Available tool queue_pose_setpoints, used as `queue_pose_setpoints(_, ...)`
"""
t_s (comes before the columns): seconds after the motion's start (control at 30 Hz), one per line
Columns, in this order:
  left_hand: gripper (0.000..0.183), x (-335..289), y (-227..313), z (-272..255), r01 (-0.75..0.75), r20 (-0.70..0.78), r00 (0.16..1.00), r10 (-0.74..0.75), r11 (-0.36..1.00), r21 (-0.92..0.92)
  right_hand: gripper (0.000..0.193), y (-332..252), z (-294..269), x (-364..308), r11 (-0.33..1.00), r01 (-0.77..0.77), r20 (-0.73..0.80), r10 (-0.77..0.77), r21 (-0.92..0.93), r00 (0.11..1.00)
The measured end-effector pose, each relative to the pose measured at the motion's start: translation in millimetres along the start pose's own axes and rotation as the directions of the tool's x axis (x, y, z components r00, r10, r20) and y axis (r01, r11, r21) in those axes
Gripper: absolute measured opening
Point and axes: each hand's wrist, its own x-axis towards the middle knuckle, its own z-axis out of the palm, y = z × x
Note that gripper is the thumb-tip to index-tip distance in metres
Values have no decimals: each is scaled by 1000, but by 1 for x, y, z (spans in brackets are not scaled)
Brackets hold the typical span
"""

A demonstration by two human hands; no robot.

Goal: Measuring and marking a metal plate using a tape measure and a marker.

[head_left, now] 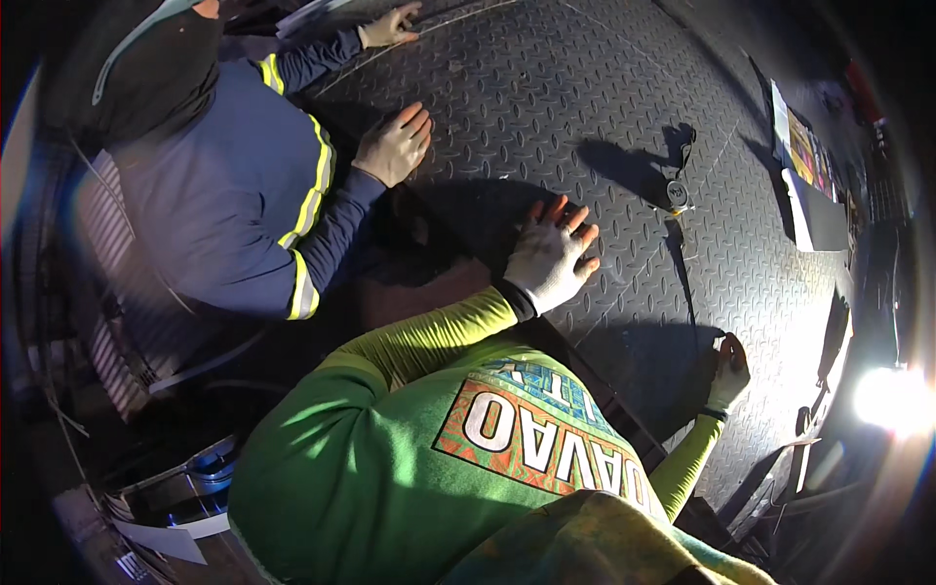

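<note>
Plate [507, 117] of dark metal, with small raised marks, fills the middle and upper part of the frame. Your left hand [553, 258], in a pale glove, is open over it at the centre, fingers spread; if the palm presses on the metal, I cannot tell. Your right hand [729, 375] is at the lower right, near the plate, fingers bent; I cannot tell whether they hold something. Above it, a small round object [676, 196] sits on the plate, apart from both hands. At the upper left, a co-worker's hand [395, 146] is also at the plate. The plate looks stiff and probably heavy, not fragile; the raised marks should reduce slipping. The best hold, I think, is by its lower edge, between your hands. The round object seems light: take it by its round body.
</note>
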Motion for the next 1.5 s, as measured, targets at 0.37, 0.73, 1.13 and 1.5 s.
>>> queue_pose_setpoints(0.37,53,1,0,4,-11,-2,1000,11,1000,5,29,11,0,2,993,-17,3,17,115,1000)
queue_pose_setpoints(0.73,49,2,2,1,-12,-16,1000,12,1000,8,30,13,0,5,994,-75,17,74,80,997)
queue_pose_setpoints(1.13,48,2,2,5,-20,-33,999,20,1000,-2,27,4,0,2,999,46,-21,-46,14,999)
queue_pose_setpoints(1.5,49,2,4,5,-6,-77,997,3,999,-38,30,7,-4,4,997,50,5,-51,54,999)
